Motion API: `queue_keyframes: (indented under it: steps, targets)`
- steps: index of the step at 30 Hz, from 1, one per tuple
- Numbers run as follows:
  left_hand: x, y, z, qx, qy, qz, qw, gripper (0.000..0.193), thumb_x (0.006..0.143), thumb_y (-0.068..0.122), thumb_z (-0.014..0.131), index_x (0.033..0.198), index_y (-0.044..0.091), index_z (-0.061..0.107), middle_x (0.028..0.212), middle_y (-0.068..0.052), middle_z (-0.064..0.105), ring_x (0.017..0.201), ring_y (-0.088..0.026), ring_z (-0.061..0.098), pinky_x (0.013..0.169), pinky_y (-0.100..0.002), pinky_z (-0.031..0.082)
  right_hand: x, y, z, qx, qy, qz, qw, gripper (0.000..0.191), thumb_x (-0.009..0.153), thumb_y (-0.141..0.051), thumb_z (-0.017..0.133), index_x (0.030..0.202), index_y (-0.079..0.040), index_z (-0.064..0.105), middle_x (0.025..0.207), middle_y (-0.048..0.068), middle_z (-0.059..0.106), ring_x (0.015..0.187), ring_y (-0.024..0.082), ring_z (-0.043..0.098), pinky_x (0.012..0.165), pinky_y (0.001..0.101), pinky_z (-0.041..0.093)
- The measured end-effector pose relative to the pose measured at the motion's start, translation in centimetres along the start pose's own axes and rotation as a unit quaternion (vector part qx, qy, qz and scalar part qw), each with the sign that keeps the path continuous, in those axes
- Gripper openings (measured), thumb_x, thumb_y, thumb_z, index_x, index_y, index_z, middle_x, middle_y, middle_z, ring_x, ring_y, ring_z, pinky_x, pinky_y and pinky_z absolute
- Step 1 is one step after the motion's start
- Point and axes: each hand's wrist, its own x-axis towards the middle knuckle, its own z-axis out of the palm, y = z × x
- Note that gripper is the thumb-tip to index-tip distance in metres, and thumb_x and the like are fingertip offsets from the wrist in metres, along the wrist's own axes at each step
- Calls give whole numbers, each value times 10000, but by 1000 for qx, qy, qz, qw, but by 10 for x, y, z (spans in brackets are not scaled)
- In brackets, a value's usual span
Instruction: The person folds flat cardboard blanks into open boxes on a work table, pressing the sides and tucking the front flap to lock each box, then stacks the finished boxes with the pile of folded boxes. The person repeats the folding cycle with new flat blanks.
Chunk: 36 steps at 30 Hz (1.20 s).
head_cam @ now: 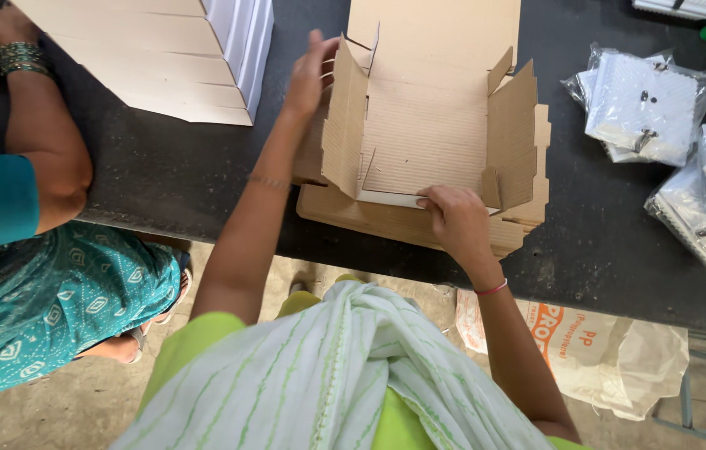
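At the desk's (203, 179) near edge, the box (424, 133) is half formed: side walls stand, front flap and lid remain unfolded. The left hand (310, 77) presses the left wall; the right hand (455, 218) pinches the front flap.

You are in a packing workshop: flat cardboard blanks (420, 221) lie stacked on the dark surface (186, 175), bagged white parts (645, 104) sit piled at the right, and a printed sack (586, 350) rests on the concrete floor (78, 408).
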Motion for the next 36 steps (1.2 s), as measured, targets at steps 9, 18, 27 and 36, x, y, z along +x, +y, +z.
queue_keyframes:
  steps: [9,18,27,36]
  targets:
    - [40,13,27,39,-74,-116,990,864,947,756,245,1449,156,612,1228,-127,569,943,-192,629,826,-376,583,-4,-7,5,-1,25,11,1000,98,860,-55,690,945,-93,720,917,55,736,907,283,683,836,413,493]
    - [26,-3,14,-83,-63,-73,992,680,1037,650,336,1140,81,694,1203,-64,664,963,-131,683,827,-294,595,-2,-11,7,-11,25,20,999,72,871,-76,701,941,-90,711,911,46,736,862,273,671,803,399,483]
    - [14,-18,20,-101,-19,-70,992,480,1002,606,511,1054,129,536,880,-5,654,696,-79,471,614,-285,378,-2,-6,6,-15,-6,26,1000,69,885,-65,697,942,-91,724,911,46,741,867,260,685,769,404,463]
    - [6,-17,7,41,-98,-5,994,692,951,709,572,1199,62,584,1192,-47,638,1244,-137,564,1120,-309,359,6,-17,-5,-27,-62,17,998,271,875,-21,641,1122,-106,715,949,52,730,942,262,670,803,421,454]
